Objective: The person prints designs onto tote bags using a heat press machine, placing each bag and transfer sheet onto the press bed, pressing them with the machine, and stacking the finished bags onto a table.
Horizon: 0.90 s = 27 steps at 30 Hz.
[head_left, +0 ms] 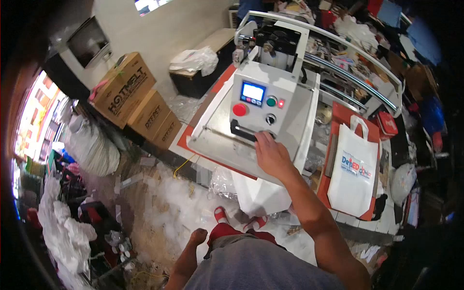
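Note:
My right hand (271, 153) is closed on the right end of the black handle (241, 129) at the front of a heat press (261, 108). A lit screen, a red button, a green button and a knob are on its control box (266, 92). Under the machine's flat plate, part of a white bag (258, 197) hangs over the front edge. My left hand (198, 236) hangs low beside my body, loosely curled, with nothing visible in it.
A printed white tote bag (354, 169) lies on an orange pad (333, 140) at the right. Cardboard boxes (128, 92) stand at the left, beyond a stuffed sack (92, 145). White plastic (63, 232) is heaped lower left. Scraps litter the floor.

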{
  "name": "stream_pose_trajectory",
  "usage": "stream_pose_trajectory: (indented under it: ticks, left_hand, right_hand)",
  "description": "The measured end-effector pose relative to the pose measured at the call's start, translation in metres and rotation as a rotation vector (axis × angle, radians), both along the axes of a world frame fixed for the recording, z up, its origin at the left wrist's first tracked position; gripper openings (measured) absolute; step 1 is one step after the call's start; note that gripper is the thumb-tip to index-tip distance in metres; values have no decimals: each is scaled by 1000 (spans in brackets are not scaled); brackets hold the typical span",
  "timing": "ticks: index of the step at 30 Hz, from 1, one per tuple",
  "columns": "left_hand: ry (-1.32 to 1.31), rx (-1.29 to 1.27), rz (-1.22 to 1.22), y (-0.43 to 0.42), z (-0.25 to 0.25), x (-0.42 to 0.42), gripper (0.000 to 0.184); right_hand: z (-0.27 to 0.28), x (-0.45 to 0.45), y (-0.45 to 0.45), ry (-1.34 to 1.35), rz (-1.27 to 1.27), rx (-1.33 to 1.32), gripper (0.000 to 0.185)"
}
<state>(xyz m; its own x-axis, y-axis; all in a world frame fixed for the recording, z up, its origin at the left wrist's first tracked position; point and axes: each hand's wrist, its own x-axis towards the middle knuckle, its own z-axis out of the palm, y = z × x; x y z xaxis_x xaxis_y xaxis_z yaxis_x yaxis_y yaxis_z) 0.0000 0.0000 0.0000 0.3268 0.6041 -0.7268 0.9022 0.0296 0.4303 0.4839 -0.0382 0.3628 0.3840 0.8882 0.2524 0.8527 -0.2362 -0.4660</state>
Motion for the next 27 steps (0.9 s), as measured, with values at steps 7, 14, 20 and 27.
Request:
stream_pose_trajectory:
  ticks: [7,14,20,27]
  left_hand:
    - [67,-31,175,-89,-67,-102,40]
    - [-135,-51,135,-125,-67,-128,26]
    - [-237,152,-99,-136,-106,-158,18]
    - [-10,154,-367,-120,-39,-59,25]
  right_hand:
    - [7,-29,51,-21,42,39,38]
    - [8,-54,-51,244,12,295,48]
    - [-101,-56,-250,166,-340,188,21]
    - [-171,-56,-429,450,-734,164,17]
